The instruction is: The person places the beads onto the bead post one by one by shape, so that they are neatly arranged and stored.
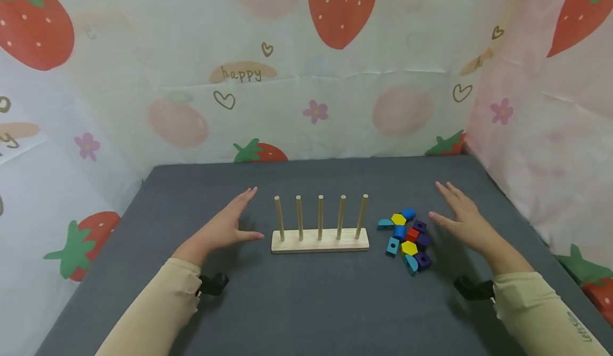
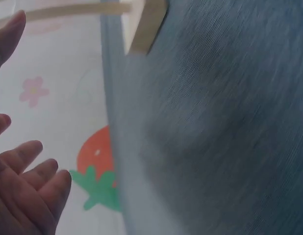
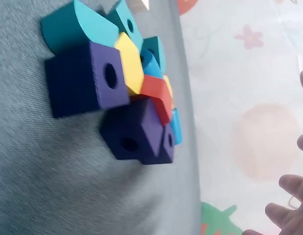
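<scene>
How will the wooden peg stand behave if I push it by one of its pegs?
The peg stand is probably stiff, as its base and pegs look like wood. Pushed high, across the row of pegs, it might tip: they rise well above a narrow base. Pushed along the row, it should be steadier, since the base runs long that way.

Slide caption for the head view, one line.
Left hand and right hand, both empty, flank a five-peg wooden stand and a cluster of colored blocks on a gray tabletop.
</scene>
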Tool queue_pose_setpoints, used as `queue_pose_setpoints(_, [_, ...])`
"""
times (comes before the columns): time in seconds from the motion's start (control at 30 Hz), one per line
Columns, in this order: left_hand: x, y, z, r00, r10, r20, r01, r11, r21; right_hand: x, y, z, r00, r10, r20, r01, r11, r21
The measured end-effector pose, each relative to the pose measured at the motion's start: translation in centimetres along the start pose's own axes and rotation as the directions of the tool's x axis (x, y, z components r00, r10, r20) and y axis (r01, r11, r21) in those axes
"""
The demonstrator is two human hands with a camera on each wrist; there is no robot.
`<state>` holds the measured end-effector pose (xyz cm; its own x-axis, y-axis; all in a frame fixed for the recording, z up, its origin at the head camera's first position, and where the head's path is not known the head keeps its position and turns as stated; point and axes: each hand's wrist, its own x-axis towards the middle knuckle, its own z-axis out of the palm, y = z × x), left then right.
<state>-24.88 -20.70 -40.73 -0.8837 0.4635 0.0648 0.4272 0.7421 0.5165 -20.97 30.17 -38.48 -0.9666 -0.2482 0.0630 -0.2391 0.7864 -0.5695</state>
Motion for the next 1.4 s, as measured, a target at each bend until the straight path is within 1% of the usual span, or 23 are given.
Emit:
queue_pose_setpoints(0.13, [0.2,-0.1,1.5,1.000,0.013,-0.012,-0.014,0.999,-0.034,-0.3,0.3,1.0,1.000,0.011,-0.019,-0.010,0.999,0.033])
queue_pose_setpoints(0.2, [0.3,-0.2,2.1,1.000,0.019,-0.008,-0.019,0.998,-0.053,-0.5,0.4,1.4,1.000,0.020,-0.020,-0.019,0.998,0.053])
queue_pose_setpoints(0.4, [0.7,-0.5,3.6,0.999,0.044,0.030,-0.041,0.994,-0.100,-0.9,0.8,2.7,0.999,0.038,-0.010,-0.037,0.993,0.109])
queue_pose_setpoints(0.5, [0.8,-0.5,4.1,0.997,0.042,0.059,-0.035,0.992,-0.117,-1.0,1.1,3.3,0.998,0.056,-0.005,-0.055,0.990,0.126])
queue_pose_setpoints(0.67, [1.1,-0.7,4.7,0.996,0.027,0.084,-0.014,0.989,-0.146,-0.9,1.4,4.2,0.996,0.088,0.003,-0.087,0.987,0.136])
queue_pose_setpoints(0.73, [1.2,-0.8,5.1,0.995,0.020,0.097,-0.004,0.987,-0.163,-0.8,1.5,4.5,0.996,0.085,0.013,-0.085,0.986,0.141])
queue_pose_setpoints(0.83, [1.4,-0.8,5.5,0.994,0.009,0.109,0.012,0.983,-0.185,-0.8,1.7,5.0,0.999,0.044,0.018,-0.046,0.989,0.138])
queue_pose_setpoints(0.93, [1.5,-0.7,5.8,0.995,0.014,0.100,0.003,0.987,-0.163,-0.8,2.1,5.5,1.000,-0.019,0.020,0.016,0.990,0.137])
queue_pose_setpoints(1.03, [1.6,-0.5,6.0,0.996,0.012,0.087,-0.002,0.993,-0.117,-0.9,2.5,6.0,0.999,-0.038,0.023,0.035,0.991,0.127])
queue_pose_setpoints(1.13, [1.5,-0.4,6.0,0.997,0.027,0.076,-0.023,0.999,-0.046,-0.9,2.7,6.2,0.999,-0.020,0.028,0.017,0.994,0.111])
queue_pose_setpoints(1.23, [1.4,-0.5,6.1,0.997,0.045,0.069,-0.046,0.999,0.012,-0.7,2.7,6.4,1.000,-0.017,0.026,0.014,0.995,0.103])
queue_pose_setpoints(1.33, [1.4,-0.5,6.1,0.996,0.062,0.064,-0.064,0.997,0.032,-0.6,2.6,6.3,1.000,-0.012,0.019,0.011,0.996,0.093])
queue_pose_setpoints(1.4, [1.4,-0.6,6.1,0.996,0.067,0.064,-0.069,0.997,0.029,-0.5,2.7,6.3,1.000,0.000,0.010,-0.001,0.996,0.087])
